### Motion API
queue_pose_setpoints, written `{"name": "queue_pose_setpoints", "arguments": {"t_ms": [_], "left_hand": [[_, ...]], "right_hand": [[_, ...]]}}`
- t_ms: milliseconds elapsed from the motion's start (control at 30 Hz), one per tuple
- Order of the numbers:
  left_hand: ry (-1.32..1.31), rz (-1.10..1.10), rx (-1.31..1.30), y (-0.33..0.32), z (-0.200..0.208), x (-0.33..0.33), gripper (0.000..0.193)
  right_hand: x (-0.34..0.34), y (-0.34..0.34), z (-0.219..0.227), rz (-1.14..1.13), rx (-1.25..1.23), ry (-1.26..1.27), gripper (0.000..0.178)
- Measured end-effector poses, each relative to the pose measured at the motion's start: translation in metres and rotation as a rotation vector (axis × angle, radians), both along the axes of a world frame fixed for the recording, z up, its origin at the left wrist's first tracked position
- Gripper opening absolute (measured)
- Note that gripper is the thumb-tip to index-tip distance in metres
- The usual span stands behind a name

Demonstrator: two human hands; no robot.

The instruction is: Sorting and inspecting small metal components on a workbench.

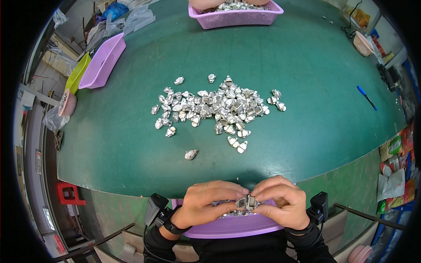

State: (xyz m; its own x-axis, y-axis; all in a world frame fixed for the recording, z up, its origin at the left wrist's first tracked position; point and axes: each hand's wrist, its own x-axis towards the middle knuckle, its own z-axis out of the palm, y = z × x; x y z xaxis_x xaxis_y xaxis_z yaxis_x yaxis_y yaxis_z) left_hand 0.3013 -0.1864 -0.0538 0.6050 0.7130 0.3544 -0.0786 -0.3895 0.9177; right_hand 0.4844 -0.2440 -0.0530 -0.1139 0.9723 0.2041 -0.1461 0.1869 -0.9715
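Both hands meet over a purple basket [232, 231] at the table's near edge. My left hand [203, 200] is closed, pinching a small shiny silver metal part [241, 203] between thumb and fingers. My right hand [284, 202] is closed too, with thumb and fingertips on a silver metal part [251, 202] right against it. Whether these are two pieces or one joined piece I cannot tell. More silvery parts lie in the basket beneath, partly hidden by my hands. A loose pile of similar metal parts [228, 105] spreads over the green table [307, 144].
A second purple basket [236, 20] of metal parts stands at the far edge, another person's hands [206, 3] over it. An empty-looking purple basket [103, 61] leans at the far left. A blue pen [366, 97] lies on the right; a red stool [70, 194] stands beyond the left edge.
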Motion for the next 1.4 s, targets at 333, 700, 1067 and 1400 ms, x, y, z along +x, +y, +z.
{"name": "queue_pose_setpoints", "arguments": {"t_ms": [333,700,1067,1400], "left_hand": [[-0.027,-0.014,0.031,0.001,0.001,-0.001,0.02],[-0.026,-0.003,-0.008,0.001,0.001,-0.001,0.021],[0.043,-0.022,-0.084,-0.001,0.003,-0.001,0.03],[-0.024,-0.108,-0.7,-0.01,-0.007,0.0,0.034]], "right_hand": [[0.0,0.002,0.001,0.021,0.051,-0.02,0.024],[0.0,0.002,-0.001,0.037,0.036,0.011,0.026],[0.001,-0.001,-0.004,0.096,-0.123,0.113,0.028],[0.003,-0.003,-0.01,0.185,-0.391,0.401,0.026]]}}
